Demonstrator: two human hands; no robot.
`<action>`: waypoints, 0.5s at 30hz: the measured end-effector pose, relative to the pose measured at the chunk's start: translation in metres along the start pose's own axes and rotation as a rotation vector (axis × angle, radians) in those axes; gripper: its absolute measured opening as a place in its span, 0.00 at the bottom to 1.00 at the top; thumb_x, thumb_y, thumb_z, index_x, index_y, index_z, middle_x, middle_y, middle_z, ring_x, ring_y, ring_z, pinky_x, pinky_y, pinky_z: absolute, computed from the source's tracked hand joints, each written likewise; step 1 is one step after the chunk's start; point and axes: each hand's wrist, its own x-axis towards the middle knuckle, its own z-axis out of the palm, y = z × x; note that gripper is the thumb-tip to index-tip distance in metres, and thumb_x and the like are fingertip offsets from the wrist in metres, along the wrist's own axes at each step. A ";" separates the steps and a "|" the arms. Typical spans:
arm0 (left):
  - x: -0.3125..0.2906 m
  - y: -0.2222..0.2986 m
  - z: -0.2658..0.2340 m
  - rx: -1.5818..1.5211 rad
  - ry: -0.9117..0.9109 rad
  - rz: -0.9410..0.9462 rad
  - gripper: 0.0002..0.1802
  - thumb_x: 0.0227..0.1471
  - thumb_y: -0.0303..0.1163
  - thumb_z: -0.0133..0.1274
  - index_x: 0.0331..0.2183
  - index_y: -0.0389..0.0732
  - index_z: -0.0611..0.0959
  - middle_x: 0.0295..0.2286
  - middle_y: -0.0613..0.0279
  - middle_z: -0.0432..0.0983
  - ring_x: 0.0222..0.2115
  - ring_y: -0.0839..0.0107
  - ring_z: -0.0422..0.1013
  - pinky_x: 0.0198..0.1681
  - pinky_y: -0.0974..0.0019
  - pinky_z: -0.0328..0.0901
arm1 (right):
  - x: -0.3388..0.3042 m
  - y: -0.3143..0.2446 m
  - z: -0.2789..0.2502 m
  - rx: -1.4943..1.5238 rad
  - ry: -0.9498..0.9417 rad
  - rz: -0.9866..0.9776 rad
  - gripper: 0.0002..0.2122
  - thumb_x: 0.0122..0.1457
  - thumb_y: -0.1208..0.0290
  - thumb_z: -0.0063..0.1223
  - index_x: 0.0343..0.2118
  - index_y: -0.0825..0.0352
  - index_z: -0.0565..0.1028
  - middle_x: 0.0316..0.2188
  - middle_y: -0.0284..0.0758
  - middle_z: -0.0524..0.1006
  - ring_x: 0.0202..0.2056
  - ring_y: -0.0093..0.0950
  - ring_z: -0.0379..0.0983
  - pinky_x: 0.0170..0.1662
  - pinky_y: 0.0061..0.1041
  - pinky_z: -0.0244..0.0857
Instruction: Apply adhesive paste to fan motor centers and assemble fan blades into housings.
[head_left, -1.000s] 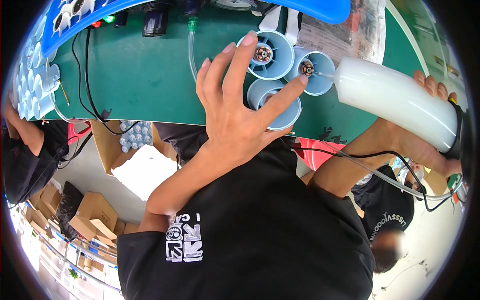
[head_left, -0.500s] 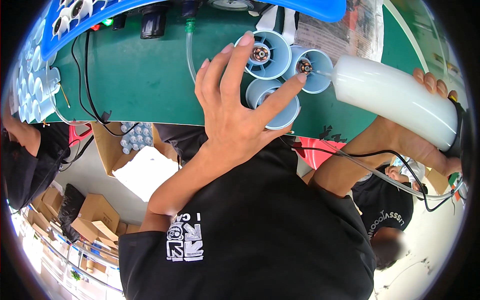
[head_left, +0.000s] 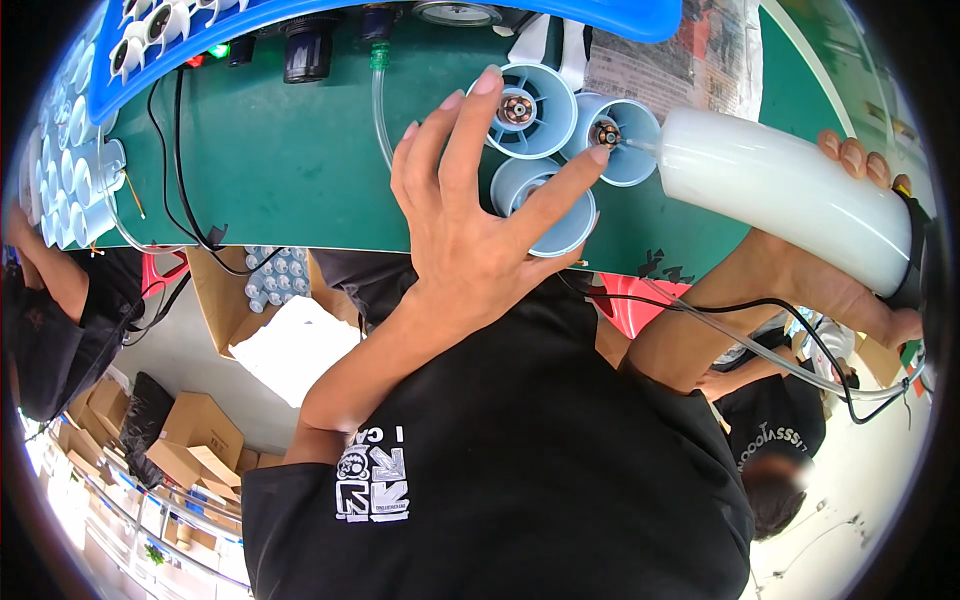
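Three light-blue plastic cups stand close together on the green table: a far cup (head_left: 556, 127), a right cup (head_left: 643, 167) and a near cup (head_left: 572, 232). Small round metal-and-copper parts, like motor cores, sit inside the far and right cups. My left hand (head_left: 455, 225) lies spread over the group, one fingertip at the far cup's rim and the index fingertip beside the right cup's core; its thumb is mostly hidden. Around a thick white dispensing syringe (head_left: 780, 170) my right hand (head_left: 845, 285) is closed. The syringe's thin needle (head_left: 641, 146) reaches into the right cup near the core.
A blue tray (head_left: 380, 12) with white parts spans the far edge, near black regulators (head_left: 306, 50) and a clear hose (head_left: 380, 110). More light-blue cups (head_left: 75, 170) stand at left. Printed paper (head_left: 690, 65) lies behind the cups. Co-workers sit at both sides.
The cups, syringe and both hands keep nearly the same places relative to each other, with a slight shift of the whole view. At right, a co-worker's arm has moved.
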 end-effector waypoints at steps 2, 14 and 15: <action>0.000 0.000 -0.001 0.017 -0.001 0.001 0.35 0.27 0.36 0.72 0.45 0.62 0.83 0.61 0.42 0.52 0.57 0.47 0.54 0.57 0.53 0.52 | 0.000 0.001 0.001 -0.051 0.040 0.010 0.51 0.31 0.25 0.56 0.41 0.78 0.67 0.38 0.49 0.67 0.42 0.44 0.64 0.52 0.45 0.55; 0.001 -0.002 0.002 0.040 0.060 -0.004 0.33 0.28 0.39 0.69 0.44 0.66 0.84 0.59 0.46 0.55 0.54 0.49 0.57 0.54 0.48 0.55 | -0.001 0.005 0.005 -0.372 0.299 0.056 0.55 0.35 0.23 0.51 0.48 0.81 0.64 0.45 0.53 0.67 0.48 0.46 0.64 0.56 0.46 0.54; 0.002 -0.001 0.003 0.038 0.058 0.003 0.33 0.28 0.39 0.69 0.44 0.66 0.84 0.59 0.46 0.55 0.54 0.49 0.57 0.54 0.48 0.55 | -0.001 0.004 0.005 -0.400 0.324 0.056 0.55 0.36 0.23 0.50 0.49 0.81 0.64 0.45 0.54 0.67 0.48 0.46 0.64 0.56 0.46 0.54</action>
